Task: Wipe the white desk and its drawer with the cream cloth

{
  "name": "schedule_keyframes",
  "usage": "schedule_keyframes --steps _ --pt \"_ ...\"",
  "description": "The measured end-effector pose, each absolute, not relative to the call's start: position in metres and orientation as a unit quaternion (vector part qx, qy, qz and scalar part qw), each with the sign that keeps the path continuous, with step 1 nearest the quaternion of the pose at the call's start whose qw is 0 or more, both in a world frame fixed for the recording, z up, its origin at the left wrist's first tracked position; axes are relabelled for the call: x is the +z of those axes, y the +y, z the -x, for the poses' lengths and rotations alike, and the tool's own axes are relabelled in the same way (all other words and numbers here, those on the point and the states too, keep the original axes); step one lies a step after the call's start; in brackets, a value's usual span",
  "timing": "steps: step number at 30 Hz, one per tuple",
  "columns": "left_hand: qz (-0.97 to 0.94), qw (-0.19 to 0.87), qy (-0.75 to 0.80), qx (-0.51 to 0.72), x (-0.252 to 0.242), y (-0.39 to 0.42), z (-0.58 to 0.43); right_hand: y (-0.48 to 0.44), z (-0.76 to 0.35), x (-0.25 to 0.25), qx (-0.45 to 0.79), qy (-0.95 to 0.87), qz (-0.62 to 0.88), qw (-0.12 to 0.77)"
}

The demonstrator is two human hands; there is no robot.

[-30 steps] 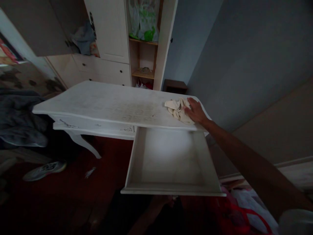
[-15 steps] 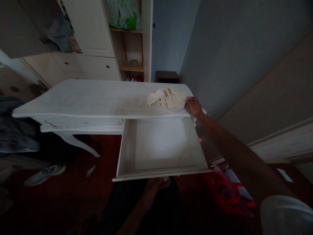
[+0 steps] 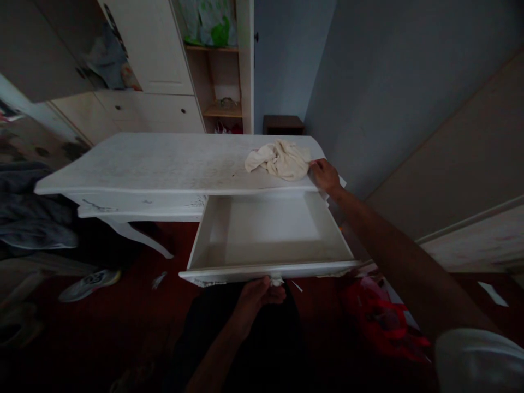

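— Head view, the only one: anything different?
— Yes, at the drawer (image 3: 270, 232). Noticeably less far out than half a second ago, with more of its carved front in sight. Looks eased inward.
— And the left hand (image 3: 254, 297)?
— Below the drawer's front edge, up against the knob (image 3: 277, 282), fingers curled narrow about it. Can't tell whether truly gripping or merely pressing.
— Where to look for the cloth (image 3: 280, 162)?
— On the table (image 3: 164, 158), bunched near the right end, just behind the drawer opening. A second ago, under the right hand (image 3: 325, 173); now just beside it.
— Right hand wide or narrow, then?
— Narrow, loosely curled at the table's right edge, fingertips close by the cloth. Can't tell whether pinching its end.
— Meaning what for the work?
— Judging by that, cloth let be for the moment, with attention on the drawer: left hand shifting it, right hand perhaps steadying the table.
— Anything round about?
— Red bag (image 3: 376, 322) low on the right, shoe (image 3: 90, 286) on the floor (image 3: 184, 240) to the left.
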State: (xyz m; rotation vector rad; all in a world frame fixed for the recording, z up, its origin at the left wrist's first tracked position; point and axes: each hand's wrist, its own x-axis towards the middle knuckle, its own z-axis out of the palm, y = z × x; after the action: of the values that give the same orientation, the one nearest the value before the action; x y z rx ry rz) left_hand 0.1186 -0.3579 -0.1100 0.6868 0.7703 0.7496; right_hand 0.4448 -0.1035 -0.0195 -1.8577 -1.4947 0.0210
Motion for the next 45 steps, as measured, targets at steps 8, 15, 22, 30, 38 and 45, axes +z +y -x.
schedule_keyframes --steps 8,15,22,30,38,45 --pt "-0.313 0.798 0.362 0.366 -0.108 -0.327 -0.132 -0.105 -0.446 -0.021 0.008 -0.583 0.716 0.383" --pt "-0.299 0.785 0.375 0.392 -0.1 -0.285 -0.141 -0.111 -0.442 -0.017 0.025 -0.586 0.712 0.387" --pt "-0.258 0.782 0.388 0.413 -0.091 -0.241 -0.15 -0.116 -0.438 -0.015 0.022 -0.588 0.71 0.387" --pt "-0.215 0.78 0.398 0.433 -0.094 -0.188 -0.167 -0.121 -0.431 -0.013 0.012 -0.575 0.721 0.387" --pt "-0.196 0.789 0.396 0.426 -0.099 -0.168 -0.177 -0.122 -0.427 -0.011 0.007 -0.565 0.733 0.378" --pt "-0.158 0.77 0.413 0.46 -0.102 -0.144 -0.183 -0.122 -0.427 -0.012 0.003 -0.571 0.731 0.375"
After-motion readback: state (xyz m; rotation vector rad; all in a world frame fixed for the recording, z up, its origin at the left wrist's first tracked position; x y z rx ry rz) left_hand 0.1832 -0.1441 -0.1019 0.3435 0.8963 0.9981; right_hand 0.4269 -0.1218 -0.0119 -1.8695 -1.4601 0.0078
